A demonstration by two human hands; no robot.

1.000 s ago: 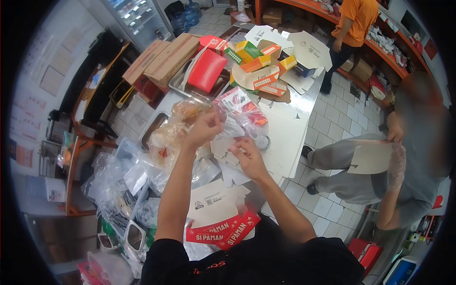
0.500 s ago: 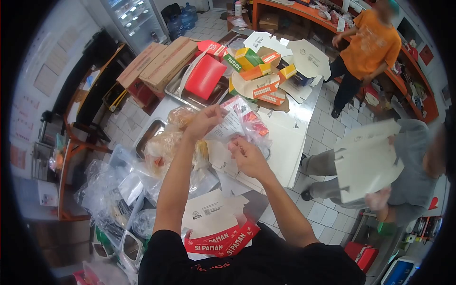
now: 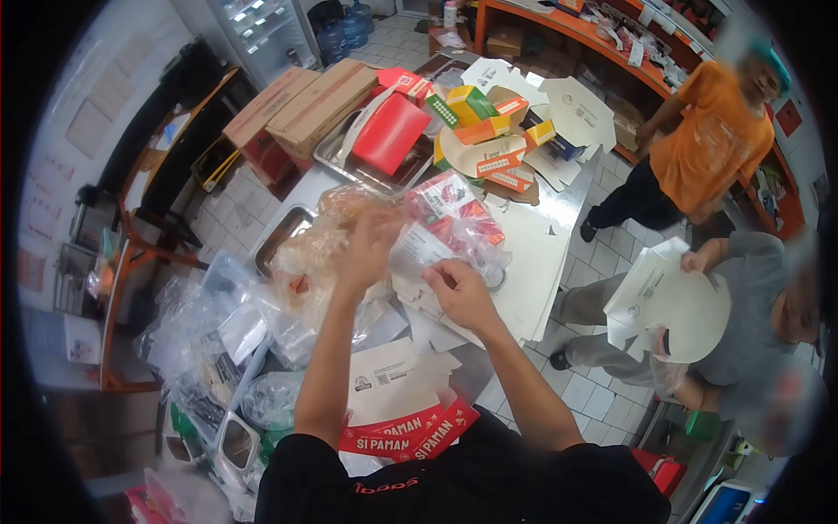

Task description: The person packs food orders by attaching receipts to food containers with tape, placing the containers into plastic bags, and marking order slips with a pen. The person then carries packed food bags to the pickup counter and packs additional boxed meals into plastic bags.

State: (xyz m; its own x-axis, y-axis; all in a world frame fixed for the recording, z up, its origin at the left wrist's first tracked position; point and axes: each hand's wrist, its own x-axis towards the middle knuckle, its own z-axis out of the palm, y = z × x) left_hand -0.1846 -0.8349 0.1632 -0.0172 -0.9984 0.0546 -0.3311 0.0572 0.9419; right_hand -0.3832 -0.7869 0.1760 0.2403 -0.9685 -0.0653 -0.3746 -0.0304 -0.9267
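Observation:
My right hand point(image 3: 461, 293) is closed in a pinch at the lower right corner of a white printed slip point(image 3: 415, 248). The slip lies against a clear plastic bag point(image 3: 485, 249), beside a red and white printed box point(image 3: 452, 203). To its left, my left hand point(image 3: 374, 246) is smeared by motion, over the edge of some crumpled clear bags point(image 3: 301, 262) with light brown contents. Its fingers are too blurred to read. Near my body sits a partly folded white carton with red bands point(image 3: 406, 437) marked SI PAMAN.
Folded red, green and orange cartons point(image 3: 476, 131) and a red box point(image 3: 393, 135) cover the table's far end. Brown boxes point(image 3: 319, 105) stand at its left. A person in grey holds a white carton blank point(image 3: 668, 301); another in an orange shirt point(image 3: 711, 131) stands behind.
My left hand has come away from the slip, down and left. My right hand stays at the slip's edge. The person in grey has turned the carton blank; the one in orange has come closer.

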